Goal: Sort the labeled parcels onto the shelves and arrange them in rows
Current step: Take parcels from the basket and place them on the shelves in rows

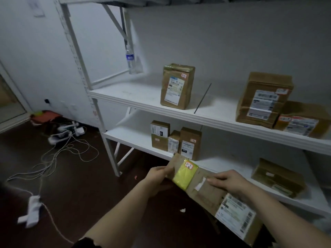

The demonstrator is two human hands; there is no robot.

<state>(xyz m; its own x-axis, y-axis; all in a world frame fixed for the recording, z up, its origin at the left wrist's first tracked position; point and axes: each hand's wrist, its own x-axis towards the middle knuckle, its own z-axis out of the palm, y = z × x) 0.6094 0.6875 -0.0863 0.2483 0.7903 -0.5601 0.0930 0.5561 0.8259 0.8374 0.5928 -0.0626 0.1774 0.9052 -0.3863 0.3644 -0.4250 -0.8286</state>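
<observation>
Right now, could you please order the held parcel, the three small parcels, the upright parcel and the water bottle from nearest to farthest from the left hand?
1. Held parcel, gripped by the left hand.
2. Three small parcels, on the lower shelf, just beyond.
3. Upright parcel, on the shelf above.
4. Water bottle, at that shelf's back left.

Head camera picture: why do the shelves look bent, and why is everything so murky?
In the head view, the wide-angle lens bows the upper shelf and tilts its post. The same view is dimly lit and darkens toward the corners and floor. Print on the held parcel is too soft to read.
</observation>
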